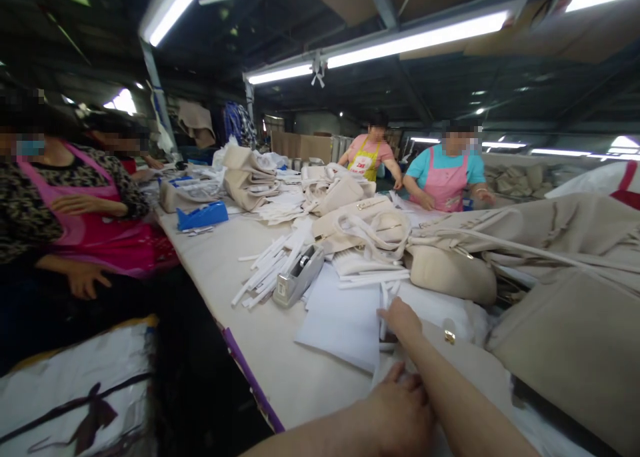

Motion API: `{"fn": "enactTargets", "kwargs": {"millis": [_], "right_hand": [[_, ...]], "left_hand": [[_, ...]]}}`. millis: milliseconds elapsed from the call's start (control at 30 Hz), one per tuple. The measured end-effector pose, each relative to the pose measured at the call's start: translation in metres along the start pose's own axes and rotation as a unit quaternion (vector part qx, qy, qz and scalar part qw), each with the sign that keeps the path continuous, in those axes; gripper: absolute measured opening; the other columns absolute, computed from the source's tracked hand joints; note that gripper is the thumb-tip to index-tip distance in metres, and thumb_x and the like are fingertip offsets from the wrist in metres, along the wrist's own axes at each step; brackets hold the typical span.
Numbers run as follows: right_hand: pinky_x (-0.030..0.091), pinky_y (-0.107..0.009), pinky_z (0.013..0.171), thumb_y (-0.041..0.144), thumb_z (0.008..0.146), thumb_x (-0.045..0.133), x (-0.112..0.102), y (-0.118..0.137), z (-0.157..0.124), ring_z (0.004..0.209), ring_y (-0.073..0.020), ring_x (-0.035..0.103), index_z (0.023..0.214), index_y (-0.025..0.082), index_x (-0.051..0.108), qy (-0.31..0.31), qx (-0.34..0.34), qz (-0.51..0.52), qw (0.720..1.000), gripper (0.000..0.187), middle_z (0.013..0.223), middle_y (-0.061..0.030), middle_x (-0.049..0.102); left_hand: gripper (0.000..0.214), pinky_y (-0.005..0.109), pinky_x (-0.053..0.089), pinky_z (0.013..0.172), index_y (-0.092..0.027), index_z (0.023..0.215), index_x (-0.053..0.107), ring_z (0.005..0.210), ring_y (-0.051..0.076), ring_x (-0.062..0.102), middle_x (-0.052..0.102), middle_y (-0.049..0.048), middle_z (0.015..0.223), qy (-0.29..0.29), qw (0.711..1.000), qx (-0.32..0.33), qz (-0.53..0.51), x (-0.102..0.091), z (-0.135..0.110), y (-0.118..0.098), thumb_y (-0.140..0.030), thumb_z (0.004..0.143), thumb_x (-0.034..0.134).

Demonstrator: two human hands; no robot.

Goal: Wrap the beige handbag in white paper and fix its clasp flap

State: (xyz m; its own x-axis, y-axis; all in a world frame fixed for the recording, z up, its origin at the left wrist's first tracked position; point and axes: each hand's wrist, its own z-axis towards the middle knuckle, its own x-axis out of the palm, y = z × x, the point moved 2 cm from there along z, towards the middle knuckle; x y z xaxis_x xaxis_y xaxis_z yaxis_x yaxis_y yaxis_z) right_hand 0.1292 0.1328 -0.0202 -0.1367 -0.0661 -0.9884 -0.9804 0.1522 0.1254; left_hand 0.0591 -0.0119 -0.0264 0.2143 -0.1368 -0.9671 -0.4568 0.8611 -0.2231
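My right hand (403, 317) reaches forward, its fingertips at a thin white strip (384, 317) lying over white paper. I cannot tell whether it grips the strip. My left hand (400, 410) lies palm down, low in view, on a beige bag panel (465, 363) with a small gold stud (449, 337), and it holds nothing visible. A loose white sheet (340, 327) lies just left of both hands. Farther forward sit a grey tape dispenser (299, 275) and a heap of white strips (265, 270).
Cream bags (360, 227) are piled along the long white table (260, 350), with a blue tape dispenser (203, 215) beyond. Seated co-workers (75, 203) line the left side. Two standing co-workers (445, 177) face me across the far end. A printed plastic sack (75, 390) sits at lower left.
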Motion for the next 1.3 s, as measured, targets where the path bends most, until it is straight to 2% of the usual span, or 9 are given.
{"fn": "enactTargets", "kwargs": {"millis": [100,167,300,400,600,867,1000,1133,1300], "right_hand": [[0.050,-0.038,0.079,0.038,0.091,0.050,0.000,-0.001,0.006,0.088,-0.0174,0.061,0.103,0.015,0.059,0.008,0.013,0.001,1.000,0.028,0.101,-0.0065,0.064],[0.049,-0.038,0.080,0.036,0.090,0.050,-0.015,-0.013,0.010,0.089,-0.0177,0.061,0.104,0.016,0.058,0.015,-0.008,0.005,1.000,0.026,0.101,-0.0062,0.063],[0.044,-0.034,0.079,0.026,0.082,0.056,-0.058,-0.066,-0.002,0.087,-0.0194,0.060,0.111,0.012,0.057,0.044,-0.090,0.017,0.995,0.032,0.093,-0.0073,0.066],[0.042,-0.027,0.068,0.022,0.072,0.059,-0.075,-0.109,-0.034,0.075,-0.0174,0.061,0.095,0.018,0.066,0.111,-0.150,0.034,0.982,0.025,0.080,-0.0031,0.069],[0.041,-0.025,0.067,0.019,0.069,0.054,-0.054,-0.139,-0.093,0.075,-0.0169,0.059,0.081,0.023,0.071,0.148,-0.217,0.067,0.963,0.022,0.080,-0.0016,0.068],[0.043,-0.022,0.075,0.020,0.077,0.048,-0.058,-0.135,-0.104,0.083,-0.0159,0.062,0.082,0.026,0.075,0.230,-0.309,0.115,0.916,0.028,0.081,0.0016,0.071],[0.046,-0.019,0.073,0.020,0.074,0.054,-0.059,-0.147,-0.088,0.079,-0.0150,0.065,0.085,0.026,0.075,0.246,-0.267,0.096,0.927,0.025,0.083,0.0052,0.074],[0.041,-0.034,0.093,0.026,0.088,0.044,-0.063,-0.160,-0.053,0.102,-0.0206,0.059,0.107,0.018,0.066,0.101,-0.128,0.027,0.986,0.030,0.110,-0.0063,0.067],[0.040,-0.050,0.094,0.043,0.090,0.049,-0.059,-0.155,-0.028,0.105,-0.0237,0.056,0.114,0.016,0.055,0.006,0.017,-0.066,0.998,0.037,0.111,-0.0085,0.061]], "left_hand": [[0.046,0.056,0.019,0.106,-0.010,0.122,0.050,0.123,0.031,0.039,0.055,0.0162,0.127,0.023,1.000,-0.004,-0.018,0.009,0.004,0.005,-0.036,0.084,0.051],[0.051,0.055,0.019,0.106,-0.009,0.123,0.048,0.123,0.031,0.040,0.056,0.0174,0.124,0.019,0.999,-0.007,-0.036,0.009,0.003,0.006,-0.041,0.083,0.052],[0.085,0.052,0.011,0.110,-0.006,0.132,0.039,0.129,0.034,0.034,0.048,0.0218,0.132,-0.011,0.995,-0.012,-0.094,-0.009,-0.005,0.001,-0.068,0.074,0.049],[0.096,0.052,0.008,0.112,-0.006,0.136,0.034,0.134,0.035,0.027,0.038,0.0230,0.140,0.011,0.989,-0.028,-0.146,-0.024,-0.012,-0.002,-0.076,0.071,0.044],[0.098,0.051,0.005,0.113,-0.009,0.138,0.033,0.140,0.033,0.011,0.019,0.0227,0.149,0.022,0.982,-0.032,-0.182,-0.034,-0.013,-0.004,-0.078,0.070,0.042],[0.101,0.050,0.006,0.113,-0.011,0.137,0.035,0.139,0.033,0.013,0.025,0.0239,0.147,0.037,0.985,-0.054,-0.160,-0.035,-0.008,-0.008,-0.080,0.065,0.046],[0.100,0.050,0.008,0.113,-0.012,0.136,0.037,0.138,0.033,0.019,0.029,0.0232,0.145,0.036,0.986,-0.056,-0.151,-0.035,-0.006,-0.009,-0.081,0.065,0.045],[0.098,0.051,0.008,0.113,-0.013,0.136,0.037,0.137,0.033,0.020,0.030,0.0225,0.145,0.035,0.986,-0.057,-0.150,-0.032,-0.006,-0.009,-0.080,0.066,0.044],[0.097,0.051,0.009,0.113,-0.014,0.136,0.036,0.137,0.033,0.020,0.029,0.0215,0.146,0.034,0.989,-0.059,-0.135,-0.031,-0.006,-0.008,-0.080,0.066,0.045]]}}
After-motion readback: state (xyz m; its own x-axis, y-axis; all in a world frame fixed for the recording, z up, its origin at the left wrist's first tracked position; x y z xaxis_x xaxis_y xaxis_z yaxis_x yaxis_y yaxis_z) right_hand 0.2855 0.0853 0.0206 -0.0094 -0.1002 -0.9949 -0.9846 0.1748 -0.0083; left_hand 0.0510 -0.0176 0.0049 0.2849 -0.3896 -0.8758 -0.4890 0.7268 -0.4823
